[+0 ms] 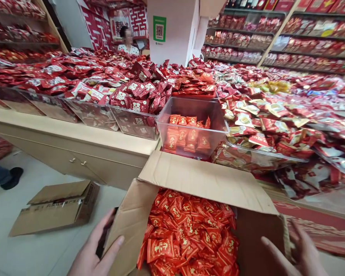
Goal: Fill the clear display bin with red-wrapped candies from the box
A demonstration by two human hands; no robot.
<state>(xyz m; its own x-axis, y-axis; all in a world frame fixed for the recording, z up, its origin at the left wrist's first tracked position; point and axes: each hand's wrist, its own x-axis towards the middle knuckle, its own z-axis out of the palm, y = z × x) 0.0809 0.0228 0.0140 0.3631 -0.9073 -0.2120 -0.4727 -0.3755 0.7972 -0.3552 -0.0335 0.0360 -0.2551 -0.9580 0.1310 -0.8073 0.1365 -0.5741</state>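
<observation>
Cardboard flap before clear bin

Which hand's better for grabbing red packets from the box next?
Probably the right hand: its thumb points inside the cardboard box, toward the red packets. The left hand straddles the left flap, which seems in its way.

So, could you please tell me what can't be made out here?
In the head view:
Box: near side cut off by the lower edge.
Candies: lower ones hidden by the top layer.
Left fingers: partly hidden behind the flap.
Shelf packets: labels too small.
Carton: print too blurred.
</observation>
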